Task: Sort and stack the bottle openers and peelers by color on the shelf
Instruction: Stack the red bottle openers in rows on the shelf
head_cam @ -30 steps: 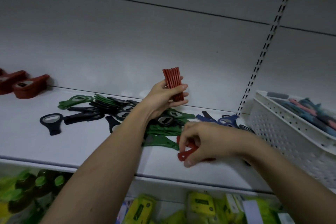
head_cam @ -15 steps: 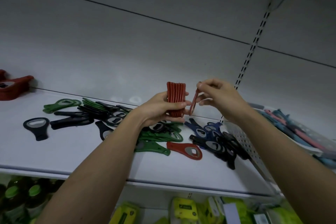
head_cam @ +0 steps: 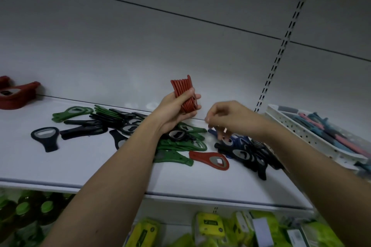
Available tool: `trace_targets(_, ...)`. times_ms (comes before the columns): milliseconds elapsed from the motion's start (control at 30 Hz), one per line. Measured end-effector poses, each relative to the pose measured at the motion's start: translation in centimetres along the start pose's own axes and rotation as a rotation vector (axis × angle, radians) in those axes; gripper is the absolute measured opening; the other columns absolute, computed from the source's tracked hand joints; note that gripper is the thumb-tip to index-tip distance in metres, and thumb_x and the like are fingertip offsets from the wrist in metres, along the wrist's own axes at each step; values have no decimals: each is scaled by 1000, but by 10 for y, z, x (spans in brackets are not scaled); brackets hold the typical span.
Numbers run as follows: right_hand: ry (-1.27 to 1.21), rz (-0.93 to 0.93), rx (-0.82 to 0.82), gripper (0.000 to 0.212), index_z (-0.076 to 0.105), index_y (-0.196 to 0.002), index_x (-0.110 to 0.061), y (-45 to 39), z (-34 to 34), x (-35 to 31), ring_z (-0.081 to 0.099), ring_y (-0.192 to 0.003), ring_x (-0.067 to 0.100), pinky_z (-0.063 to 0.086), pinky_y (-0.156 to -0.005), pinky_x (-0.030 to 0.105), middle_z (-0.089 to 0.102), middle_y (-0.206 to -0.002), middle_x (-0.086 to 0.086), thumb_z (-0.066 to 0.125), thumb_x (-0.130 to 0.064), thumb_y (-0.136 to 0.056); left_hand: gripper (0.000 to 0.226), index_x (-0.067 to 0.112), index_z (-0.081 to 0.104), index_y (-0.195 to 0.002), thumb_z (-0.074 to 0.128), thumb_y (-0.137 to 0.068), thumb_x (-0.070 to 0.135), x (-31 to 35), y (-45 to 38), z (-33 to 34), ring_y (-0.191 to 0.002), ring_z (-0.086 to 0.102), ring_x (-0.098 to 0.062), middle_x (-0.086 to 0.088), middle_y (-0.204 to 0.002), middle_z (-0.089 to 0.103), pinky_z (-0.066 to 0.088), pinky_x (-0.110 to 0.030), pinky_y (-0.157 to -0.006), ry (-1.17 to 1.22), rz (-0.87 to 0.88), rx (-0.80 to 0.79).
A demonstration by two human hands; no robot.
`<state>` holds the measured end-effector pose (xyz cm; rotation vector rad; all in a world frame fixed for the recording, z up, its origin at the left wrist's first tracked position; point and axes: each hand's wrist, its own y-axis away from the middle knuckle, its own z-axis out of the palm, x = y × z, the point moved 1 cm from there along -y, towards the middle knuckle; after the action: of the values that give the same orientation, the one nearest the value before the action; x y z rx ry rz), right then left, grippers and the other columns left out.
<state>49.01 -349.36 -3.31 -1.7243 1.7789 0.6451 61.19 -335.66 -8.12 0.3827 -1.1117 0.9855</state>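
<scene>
Your left hand (head_cam: 176,109) grips a stack of red openers (head_cam: 183,93) held upright above the shelf (head_cam: 60,168), fingers curled round its lower half; your right hand (head_cam: 230,120) hangs just right of it, fingers loosely bent downward and holding nothing, its tips above the dark blue and black openers (head_cam: 247,155); 1 loose red opener (head_cam: 210,160) lies flat near the shelf's front, between the green openers (head_cam: 180,146) and that dark pile; more red openers (head_cam: 16,95) sit at the far left; a white basket (head_cam: 313,138) stands at the right.
</scene>
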Motion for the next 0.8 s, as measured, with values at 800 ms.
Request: trace_targets(800, -285, -47, 228, 23, 59, -106, 4, -6, -18, -16, 69, -65, 16, 60, -68, 26, 67, -90, 13, 67, -11, -91, 38, 13, 59, -125, 65, -87, 17, -3, 15, 9, -104, 70, -31, -13, -112, 71, 60, -36, -74, -35, -179, -256)
